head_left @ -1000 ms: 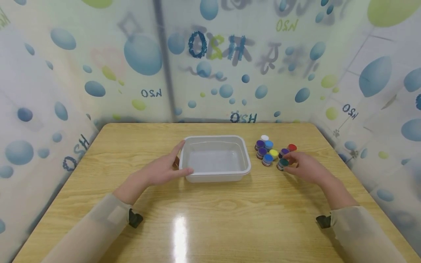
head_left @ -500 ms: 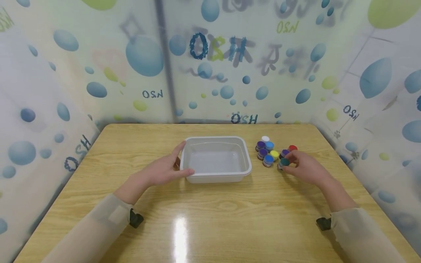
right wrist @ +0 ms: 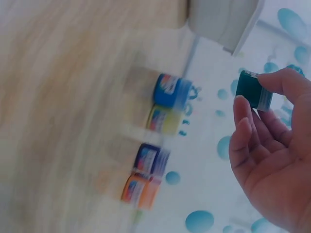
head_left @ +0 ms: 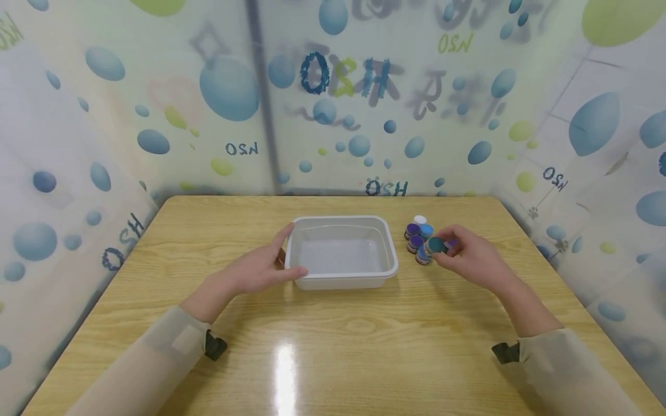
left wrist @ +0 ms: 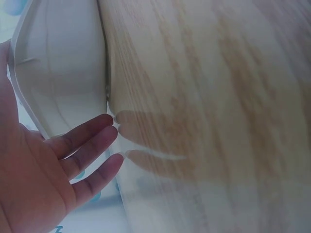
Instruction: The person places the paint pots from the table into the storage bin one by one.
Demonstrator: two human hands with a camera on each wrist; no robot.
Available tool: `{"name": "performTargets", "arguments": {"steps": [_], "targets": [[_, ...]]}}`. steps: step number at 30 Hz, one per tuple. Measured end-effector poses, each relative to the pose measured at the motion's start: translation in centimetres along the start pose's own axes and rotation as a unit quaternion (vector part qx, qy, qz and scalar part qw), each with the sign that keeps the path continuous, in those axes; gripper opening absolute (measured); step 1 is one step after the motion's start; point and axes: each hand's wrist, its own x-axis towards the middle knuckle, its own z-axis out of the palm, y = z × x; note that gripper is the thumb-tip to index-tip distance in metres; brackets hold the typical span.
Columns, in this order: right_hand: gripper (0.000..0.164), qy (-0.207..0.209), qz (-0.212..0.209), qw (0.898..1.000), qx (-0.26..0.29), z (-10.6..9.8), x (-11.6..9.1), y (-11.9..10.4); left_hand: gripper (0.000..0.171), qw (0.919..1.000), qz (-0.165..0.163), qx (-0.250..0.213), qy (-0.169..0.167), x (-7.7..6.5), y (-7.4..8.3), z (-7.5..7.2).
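Observation:
My right hand [head_left: 476,257] pinches a dark green paint jar [right wrist: 250,90] between thumb and fingers. In the right wrist view this jar is up off the table; in the head view its green lid [head_left: 435,245] overlaps the jars behind. My left hand [head_left: 255,268] rests on the left end of a white plastic tub [head_left: 340,282], thumb on the front rim and index finger at the back corner. Its other fingers [left wrist: 92,150] stretch out straight beside the tub, tips right at the tabletop. The inside of the tub is bare.
Left of my right hand several small paint jars stand grouped: purple [head_left: 414,244], light blue [head_left: 425,231], blue [right wrist: 167,91] and white-lidded [head_left: 419,220]. Yellow [right wrist: 163,120], dark purple [right wrist: 150,159] and orange [right wrist: 141,191] jars show in the right wrist view. Patterned curtains [head_left: 359,115] surround the wooden table [head_left: 343,346].
My right hand has lifted the dark green jar from the table and moved it left, over the other jars. My left hand and the tub stay in place.

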Motion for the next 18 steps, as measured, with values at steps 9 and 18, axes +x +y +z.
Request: {"name": "performTargets", "arguments": {"steps": [9, 18], "targets": [[0.038, 0.018, -0.036, 0.999, 0.030, 0.5, 0.6, -3.1, 0.119, 1.0000, 0.001, -0.009, -0.001, 0.0, 0.0, 0.0], [0.036, -0.006, -0.052, 0.994, 0.091, 2.1, 2.6, -5.0, 0.120, 1.0000, -0.004, -0.005, -0.001, -0.1, 0.1, -0.1]]}}
